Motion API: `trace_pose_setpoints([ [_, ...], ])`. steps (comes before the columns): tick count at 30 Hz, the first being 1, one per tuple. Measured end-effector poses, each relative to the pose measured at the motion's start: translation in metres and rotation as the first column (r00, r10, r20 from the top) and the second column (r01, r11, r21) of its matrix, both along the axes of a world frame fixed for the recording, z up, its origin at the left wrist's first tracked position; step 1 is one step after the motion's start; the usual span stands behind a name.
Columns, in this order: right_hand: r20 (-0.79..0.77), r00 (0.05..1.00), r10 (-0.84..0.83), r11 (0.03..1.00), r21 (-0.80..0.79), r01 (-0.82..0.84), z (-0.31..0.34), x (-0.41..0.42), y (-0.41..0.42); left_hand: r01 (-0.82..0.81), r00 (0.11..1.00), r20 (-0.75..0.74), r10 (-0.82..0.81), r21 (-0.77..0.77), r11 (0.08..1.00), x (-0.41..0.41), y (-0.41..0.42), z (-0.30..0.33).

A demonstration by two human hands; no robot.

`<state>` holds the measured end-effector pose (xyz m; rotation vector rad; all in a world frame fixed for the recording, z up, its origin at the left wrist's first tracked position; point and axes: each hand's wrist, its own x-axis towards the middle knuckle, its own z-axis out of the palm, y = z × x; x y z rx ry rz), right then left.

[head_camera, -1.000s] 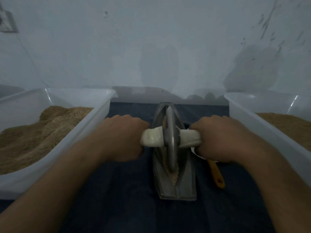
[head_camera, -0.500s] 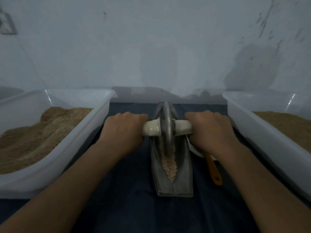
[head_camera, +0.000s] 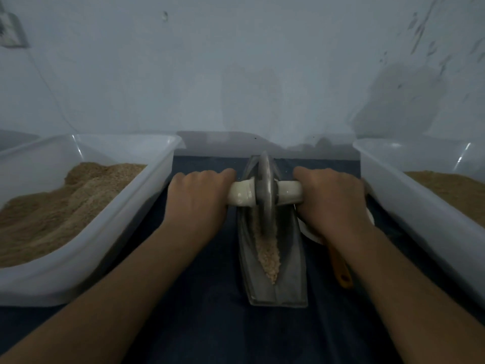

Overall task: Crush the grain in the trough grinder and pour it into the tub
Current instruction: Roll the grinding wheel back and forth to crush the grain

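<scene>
A grey metal trough grinder (head_camera: pixel 290 274) lies lengthwise on the dark cloth in front of me. Its metal wheel (head_camera: pixel 266 190) stands in the far half of the trough on a white axle handle (head_camera: pixel 242 195). My left hand (head_camera: pixel 196 203) grips the left end of the handle, and my right hand (head_camera: pixel 330 203) grips the right end. Pale crushed grain (head_camera: pixel 267 254) lies in the groove on the near side of the wheel. A white tub (head_camera: pixel 147 195) with a heap of brown grain stands at the left.
A second white tub (head_camera: pixel 409 195) with brown grain stands at the right. A scoop with an orange handle (head_camera: pixel 341 271) lies on the dark cloth (head_camera: pixel 210 324) between the grinder and the right tub, partly under my right wrist. A pale wall rises close behind.
Both hands have rolled the wheel away from me along the trough, from its middle to its far half. More crushed grain now shows in the near groove.
</scene>
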<state>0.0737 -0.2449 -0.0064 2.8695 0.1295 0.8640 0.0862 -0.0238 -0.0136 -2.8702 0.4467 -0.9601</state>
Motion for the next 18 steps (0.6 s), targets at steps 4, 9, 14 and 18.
trace_pose_setpoints([
  [4, -0.08, 0.994, 0.079, 0.997, 0.014, -0.078, 0.007, -0.004, -0.006, 0.019, 0.992, -0.124, -0.02, -0.009, 1.0, -0.003, 0.006, 0.007],
  [9, -0.364, 0.916, 0.168, 0.986, 0.047, -0.162, 0.031, -0.032, -0.012, 0.108, 0.859, -0.502, -0.103, -0.02, 0.994, -0.018, 0.024, 0.031],
  [14, -0.241, 0.964, 0.115, 0.993, 0.013, -0.115, 0.024, -0.024, -0.006, 0.079, 0.905, -0.417, -0.088, -0.039, 0.996, -0.014, 0.019, 0.021],
  [18, -0.067, 0.996, 0.056, 0.998, 0.031, -0.054, 0.008, -0.003, 0.0, 0.019, 0.993, -0.112, -0.023, -0.034, 0.999, -0.001, 0.006, 0.005],
])
